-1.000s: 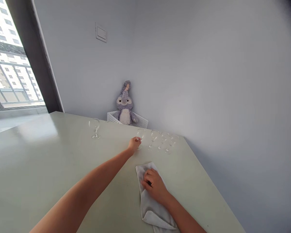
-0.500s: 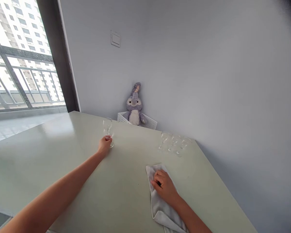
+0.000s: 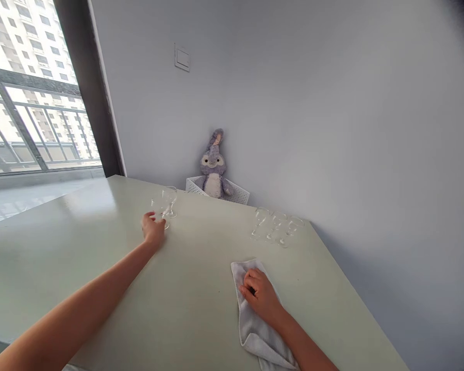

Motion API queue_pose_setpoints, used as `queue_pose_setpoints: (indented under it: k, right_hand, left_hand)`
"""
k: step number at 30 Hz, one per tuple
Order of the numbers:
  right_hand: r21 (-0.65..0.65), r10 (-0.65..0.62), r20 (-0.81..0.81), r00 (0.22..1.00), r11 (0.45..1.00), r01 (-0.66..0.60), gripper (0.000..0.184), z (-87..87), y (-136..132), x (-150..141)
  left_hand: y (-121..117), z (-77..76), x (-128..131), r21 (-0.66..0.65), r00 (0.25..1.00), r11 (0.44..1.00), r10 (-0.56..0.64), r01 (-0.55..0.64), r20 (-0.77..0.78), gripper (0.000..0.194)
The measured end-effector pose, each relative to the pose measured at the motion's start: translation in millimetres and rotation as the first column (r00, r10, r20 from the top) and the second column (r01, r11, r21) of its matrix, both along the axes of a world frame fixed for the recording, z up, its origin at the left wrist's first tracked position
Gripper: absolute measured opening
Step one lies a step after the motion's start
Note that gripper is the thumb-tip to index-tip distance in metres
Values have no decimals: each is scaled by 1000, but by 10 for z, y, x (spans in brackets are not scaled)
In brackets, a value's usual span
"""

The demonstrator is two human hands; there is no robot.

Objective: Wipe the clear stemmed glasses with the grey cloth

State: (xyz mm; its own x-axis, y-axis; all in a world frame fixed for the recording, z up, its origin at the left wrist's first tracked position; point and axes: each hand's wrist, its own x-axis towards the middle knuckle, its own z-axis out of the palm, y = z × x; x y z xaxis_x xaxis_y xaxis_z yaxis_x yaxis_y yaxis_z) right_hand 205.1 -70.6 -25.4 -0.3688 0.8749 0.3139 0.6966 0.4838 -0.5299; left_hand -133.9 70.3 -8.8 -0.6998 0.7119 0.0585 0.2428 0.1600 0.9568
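Note:
My left hand reaches to the far left part of the table, its thumb and fingers around the lower part of a clear stemmed glass. Blur and the glass's transparency hide the exact contact. Just behind it stands a second stemmed glass, upright. My right hand rests with curled fingers on a light grey cloth, pressing it to the tabletop; the fingertips are partly hidden. Three more stemmed glasses stand in a group beyond the cloth, one of them the left glass.
The pale table has its far edge toward the wall corner. Behind that edge, a purple plush toy sits in a white perforated basket. A wall runs along the right; a window with a railing is at the left.
My left hand has moved left, and the nearer glass has shifted left with it. The glass behind now shows more fully. My right hand and the cloth stay in place.

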Motion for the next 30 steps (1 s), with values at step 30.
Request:
queue_pose_setpoints:
  k: [30]
  right_hand:
    - [28,-10,16,1000,1000,10,26,-50,55,28]
  left_hand:
    - [117,-36,2383,-32,581,588,-787,808,206,18]
